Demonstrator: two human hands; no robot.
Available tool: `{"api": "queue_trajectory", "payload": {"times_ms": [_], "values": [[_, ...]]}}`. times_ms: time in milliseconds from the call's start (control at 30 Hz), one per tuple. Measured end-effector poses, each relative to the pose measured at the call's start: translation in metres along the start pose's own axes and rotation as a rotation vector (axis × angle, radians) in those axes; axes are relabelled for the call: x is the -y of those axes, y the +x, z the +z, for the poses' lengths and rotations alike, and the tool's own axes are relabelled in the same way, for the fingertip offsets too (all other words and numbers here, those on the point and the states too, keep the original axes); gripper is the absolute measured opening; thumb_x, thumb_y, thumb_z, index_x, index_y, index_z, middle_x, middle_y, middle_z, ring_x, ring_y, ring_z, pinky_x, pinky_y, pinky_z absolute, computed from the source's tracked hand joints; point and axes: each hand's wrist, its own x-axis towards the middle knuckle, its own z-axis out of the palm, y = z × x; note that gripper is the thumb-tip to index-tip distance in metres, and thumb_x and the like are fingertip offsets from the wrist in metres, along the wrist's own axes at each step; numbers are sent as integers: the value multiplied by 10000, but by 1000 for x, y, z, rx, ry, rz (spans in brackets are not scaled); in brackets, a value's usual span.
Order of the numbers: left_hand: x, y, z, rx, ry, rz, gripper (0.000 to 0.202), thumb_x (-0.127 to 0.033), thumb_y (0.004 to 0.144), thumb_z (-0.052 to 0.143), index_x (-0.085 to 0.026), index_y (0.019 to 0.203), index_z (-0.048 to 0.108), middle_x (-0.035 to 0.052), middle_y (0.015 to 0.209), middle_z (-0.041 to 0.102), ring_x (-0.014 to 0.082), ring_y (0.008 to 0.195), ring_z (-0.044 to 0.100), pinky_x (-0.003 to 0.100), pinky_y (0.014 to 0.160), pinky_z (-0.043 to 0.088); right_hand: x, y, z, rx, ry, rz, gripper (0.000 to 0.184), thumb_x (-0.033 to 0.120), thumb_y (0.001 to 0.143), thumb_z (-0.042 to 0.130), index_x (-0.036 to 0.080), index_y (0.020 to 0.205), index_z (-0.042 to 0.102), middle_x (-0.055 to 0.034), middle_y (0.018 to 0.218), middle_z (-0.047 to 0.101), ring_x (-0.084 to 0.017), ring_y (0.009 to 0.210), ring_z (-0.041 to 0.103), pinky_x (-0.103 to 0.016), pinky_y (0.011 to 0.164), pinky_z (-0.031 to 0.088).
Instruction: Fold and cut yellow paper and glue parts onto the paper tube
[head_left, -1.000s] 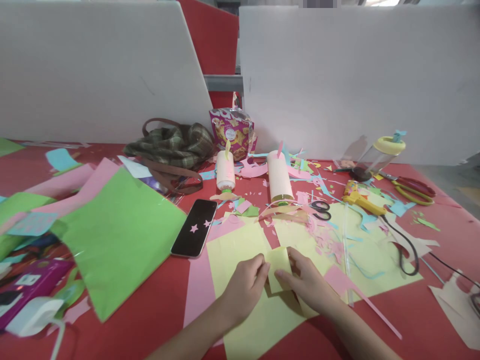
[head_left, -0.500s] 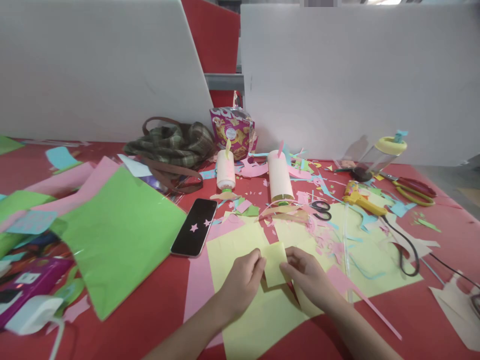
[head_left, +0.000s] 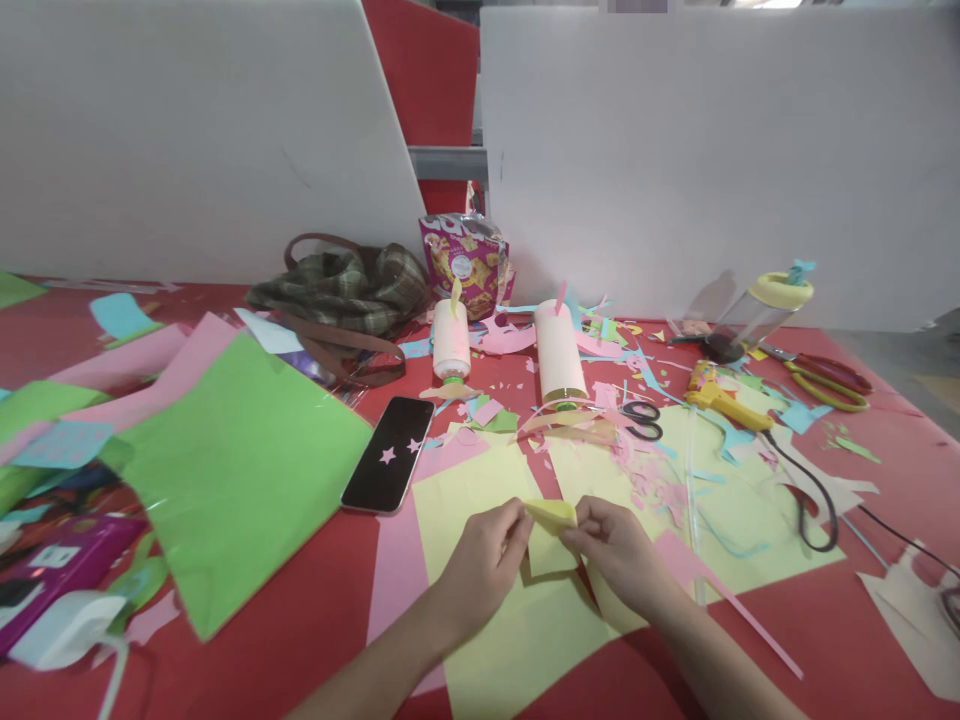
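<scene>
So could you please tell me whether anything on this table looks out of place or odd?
Two pink stars lie on the phone, an odd spot for cutouts. Loose scraps are strewn by the scissors, which looks untidy. The yellow paper between the left hand and right hand has a bent top but no visible tear.

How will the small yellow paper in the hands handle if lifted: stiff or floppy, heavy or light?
The small yellow paper is probably floppy: its upper part is bent over between the left hand and right hand. It's likely light, being small and thin-looking. A push on its edge might fold it further, given that bend.
</scene>
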Motion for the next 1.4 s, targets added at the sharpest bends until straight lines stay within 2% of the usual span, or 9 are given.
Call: {"api": "queue_trajectory", "payload": {"times_ms": [233,433,567,667,833,1033,1100,1233,1400], "values": [[-2,0,0,23,12,33,289,-296,832,317,-186,568,273,-60,512,277,82,465,273,221,469,213,7,-2,1,13,68,-5,163,318,684,557,184,670,464,14,603,559,-129,588,541,-230,537,407],[-2,-1,0,73,-7,19,266,-296,836,305,-181,599,340,-55,526,312,83,465,269,220,464,207,5,-1,0,-64,-18,21,183,268,675,538,184,565,418,60,478,452,-81,464,429,-200,456,328],[-2,-1,0,60,19,24,287,-311,837,306,-186,579,303,-57,515,288,87,464,269,223,466,204,2,1,-1,-123,-92,5,254,309,705,498,188,519,373,75,451,342,-68,432,357,-199,434,289],[-2,-1,1,56,28,37,290,-302,836,307,-188,571,284,-58,506,282,88,463,266,225,469,207,3,1,-1,-115,-72,-16,205,295,682,526,185,550,414,62,490,397,-80,470,407,-205,462,327],[-4,-1,0,95,20,44,288,-296,835,301,-189,569,271,-58,509,277,87,462,252,227,467,208,5,0,0,-125,-47,37,159,280,657,548,184,571,456,43,507,468,-100,488,459,-218,472,355],[-5,-1,-1,92,31,52,293,-299,841,297,-188,571,273,-57,513,288,89,469,274,232,480,215,0,2,-1,-214,-184,-13,311,353,723,458,193,479,352,65,449,295,-79,432,322,-216,426,270],[-4,-2,0,98,30,49,291,-299,841,301,-187,573,280,-57,515,297,87,468,274,231,477,212,0,3,-1,-222,-190,-29,317,364,729,444,190,475,370,53,455,342,-89,452,362,-222,444,297],[-5,-2,-1,108,20,51,291,-295,832,318,-184,566,277,-57,508,286,85,467,255,229,471,202,5,2,-2,-208,-157,-4,149,289,682,511,179,583,529,16,546,532,-129,549,496,-239,526,382],[-7,-2,-3,155,-39,-14,312,-346,827,319,-185,563,271,-56,518,258,87,476,234,231,465,191,4,-1,-1,-273,-268,-41,152,247,701,504,187,571,556,-8,570,592,-153,575,542,-256,547,421]]}}
